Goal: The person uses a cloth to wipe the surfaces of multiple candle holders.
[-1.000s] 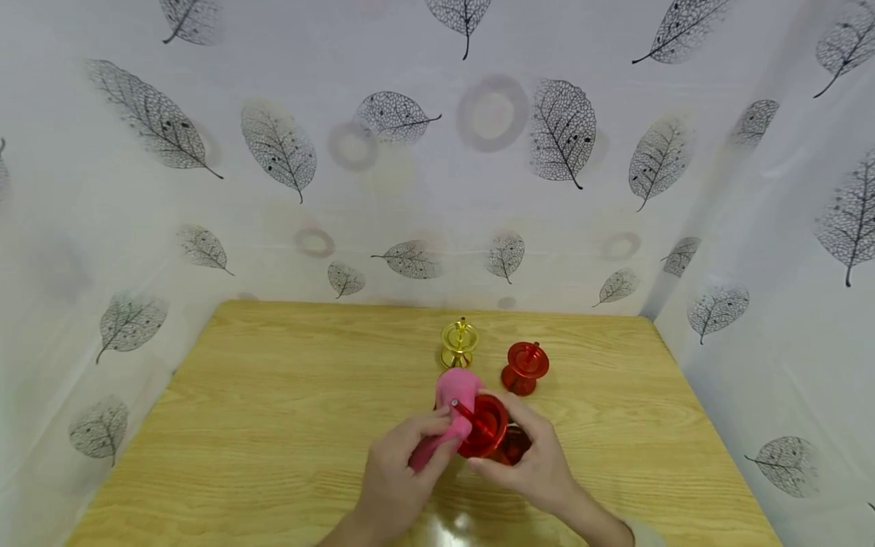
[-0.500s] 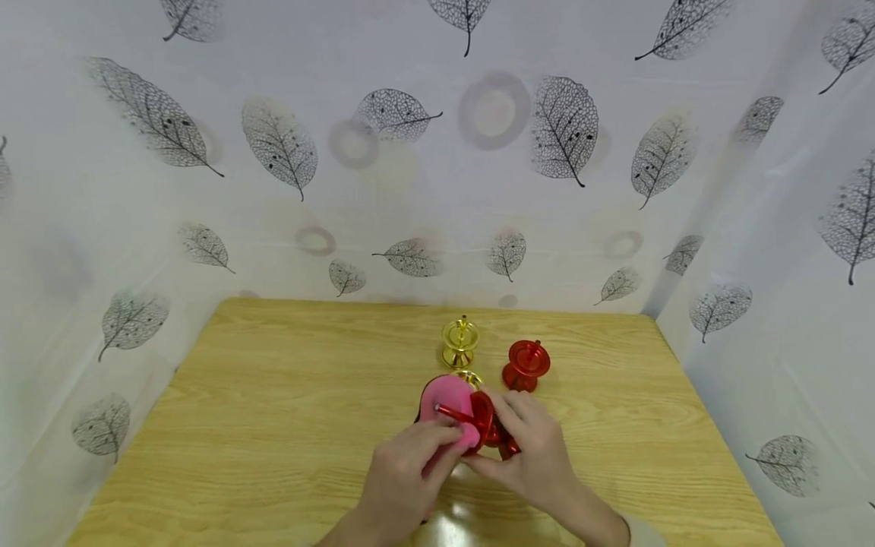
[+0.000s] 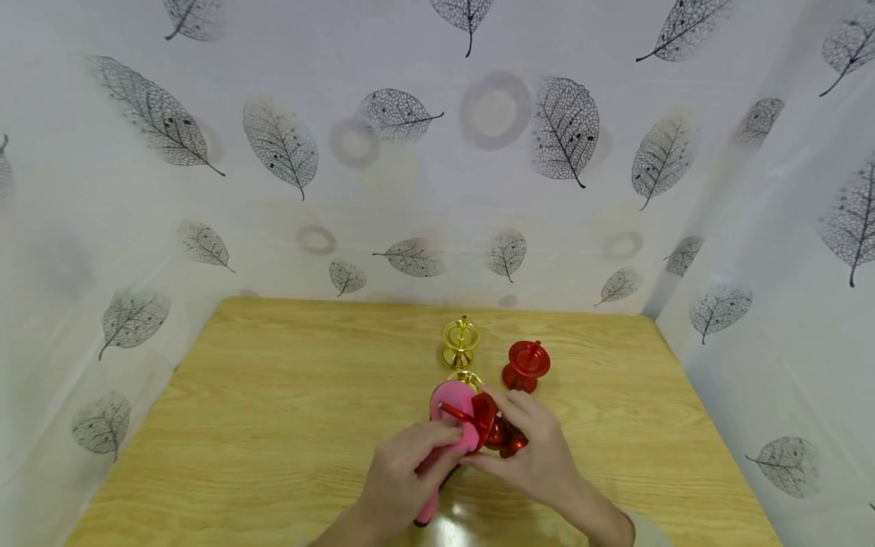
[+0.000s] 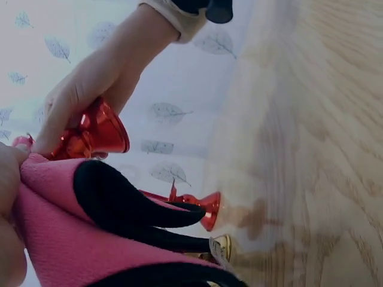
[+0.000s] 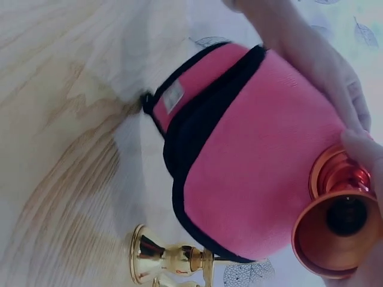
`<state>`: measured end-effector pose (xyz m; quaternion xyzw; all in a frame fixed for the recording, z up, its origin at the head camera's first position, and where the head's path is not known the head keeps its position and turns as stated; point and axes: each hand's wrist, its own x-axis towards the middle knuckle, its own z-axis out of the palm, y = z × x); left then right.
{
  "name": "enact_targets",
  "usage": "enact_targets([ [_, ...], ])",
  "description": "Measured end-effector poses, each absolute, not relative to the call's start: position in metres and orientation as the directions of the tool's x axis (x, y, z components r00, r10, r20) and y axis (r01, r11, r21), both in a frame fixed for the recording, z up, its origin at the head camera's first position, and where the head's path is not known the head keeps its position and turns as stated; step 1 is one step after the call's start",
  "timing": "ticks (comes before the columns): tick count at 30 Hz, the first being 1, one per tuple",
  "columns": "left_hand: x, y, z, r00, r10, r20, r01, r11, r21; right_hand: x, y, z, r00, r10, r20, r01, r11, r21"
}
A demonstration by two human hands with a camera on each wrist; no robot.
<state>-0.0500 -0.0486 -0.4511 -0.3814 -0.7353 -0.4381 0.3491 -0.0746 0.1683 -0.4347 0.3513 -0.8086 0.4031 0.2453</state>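
Observation:
My right hand [image 3: 540, 452] grips a shiny red candle holder [image 3: 487, 419] by its stem and dish. The holder is tipped on its side, its thin spike pointing left, and its hollow flared base [image 5: 308, 251] shows in the right wrist view. A pink cloth [image 3: 453, 396] with black edging lies against the dish, pinched between thumb and fingers of my left hand [image 3: 403, 475]. Loose folds of the cloth hang down, and a small white label [image 5: 173, 97] shows on it in the right wrist view. The cloth hides part of the dish.
Behind the hands, a gold candle holder [image 3: 459, 342] and another red one [image 3: 526, 365] stand on the wooden table [image 3: 287, 403]. A second gold holder [image 3: 468, 378] is partly hidden by the cloth. White leaf-patterned sheeting [image 3: 437, 205] encloses the table's back and sides.
The red candle holder has tipped further over, from dish facing up to dish facing left. The cloth has shifted around it, and the second gold holder has come into sight.

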Motion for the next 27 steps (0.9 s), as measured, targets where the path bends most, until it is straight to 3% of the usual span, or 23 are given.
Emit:
enact_targets([
  [6, -0.0562, -0.0536, -0.4545, -0.414, 0.292, 0.862, 0.892, 0.321, 0.319, -0.0707, 0.1732, -0.4305, -0.793, -0.388, 0.47, -0.583, 0.26, -0.77],
  [9, -0.0568, -0.054, -0.4539, -0.413, 0.298, 0.86, 0.892, 0.321, 0.317, -0.0691, 0.1742, -0.429, -0.819, -0.392, 0.418, -0.532, 0.248, -0.81],
  [12, -0.0563, -0.0532, -0.4531, -0.414, 0.302, 0.858, 0.892, 0.32, 0.318, -0.0695, 0.1725, -0.4289, -0.786, -0.393, 0.477, -0.597, 0.279, -0.752],
  [16, -0.0553, -0.0514, -0.4524, -0.411, 0.292, 0.863, 0.894, 0.314, 0.32, -0.0704, 0.1689, -0.4302, -0.687, -0.387, 0.615, -0.726, 0.38, -0.573],
  [21, -0.0534, -0.0484, -0.453, -0.423, 0.244, 0.873, 0.896, 0.254, 0.363, -0.0711, 0.1671, -0.4333, -0.596, -0.377, 0.709, -0.784, 0.467, -0.41],
  [27, -0.0559, -0.0483, -0.4555, -0.469, 0.107, 0.877, 0.881, 0.118, 0.457, -0.0699, 0.1673, -0.4324, -0.641, -0.339, 0.689, -0.757, 0.43, -0.493],
])
